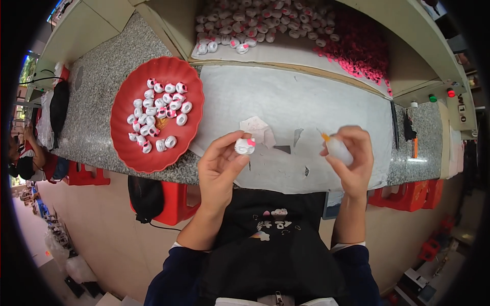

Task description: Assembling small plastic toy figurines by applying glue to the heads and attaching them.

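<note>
White bead [244, 147] hung toward the counter's [94, 115] front edge, left hand's grip [218, 166] pinching it, likely to expose its front; right hand's grip [356, 160] pinched an orange-tipped bottle [339, 152].

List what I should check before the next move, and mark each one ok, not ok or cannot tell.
1. Bead held in the left grip: ok, between thumb and fingers.
2. Pink part on the bead: ok, at its upper right.
3. Bottle held in the right grip: ok.
4. Orange tip apart from the bead: ok, a gap shows.
5. Drop at the tip: cannot tell, too small.
6. Pink part stuck fast: cannot tell.
</note>
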Available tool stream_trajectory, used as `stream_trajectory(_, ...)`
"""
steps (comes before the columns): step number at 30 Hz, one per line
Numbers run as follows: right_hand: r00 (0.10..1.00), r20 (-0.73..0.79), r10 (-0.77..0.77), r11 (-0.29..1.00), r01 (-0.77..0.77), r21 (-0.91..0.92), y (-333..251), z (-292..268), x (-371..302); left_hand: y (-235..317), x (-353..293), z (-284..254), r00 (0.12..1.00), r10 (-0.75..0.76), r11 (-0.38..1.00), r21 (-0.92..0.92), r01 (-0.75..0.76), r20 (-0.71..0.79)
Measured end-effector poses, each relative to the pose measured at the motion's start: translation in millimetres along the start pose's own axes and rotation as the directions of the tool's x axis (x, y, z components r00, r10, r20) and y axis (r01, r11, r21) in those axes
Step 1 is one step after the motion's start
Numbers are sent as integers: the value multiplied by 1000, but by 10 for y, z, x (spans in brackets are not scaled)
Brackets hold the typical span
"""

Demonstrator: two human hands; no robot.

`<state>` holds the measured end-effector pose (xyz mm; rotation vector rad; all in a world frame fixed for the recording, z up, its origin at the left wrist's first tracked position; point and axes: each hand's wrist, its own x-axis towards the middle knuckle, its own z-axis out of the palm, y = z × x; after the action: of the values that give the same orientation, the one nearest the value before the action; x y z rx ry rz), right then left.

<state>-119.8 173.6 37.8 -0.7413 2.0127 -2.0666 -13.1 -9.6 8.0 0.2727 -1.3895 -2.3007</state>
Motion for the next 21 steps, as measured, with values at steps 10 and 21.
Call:
stream_trajectory(10,982,14,-190,335,78,-939,855,-264,1703,34,53,-19,1000,6,1000,-16,-6,4)
stream_trajectory(21,997,-19,-79,919,66,-389,265,52,954,2,48,31,999,-5,1000,-26,6,51)
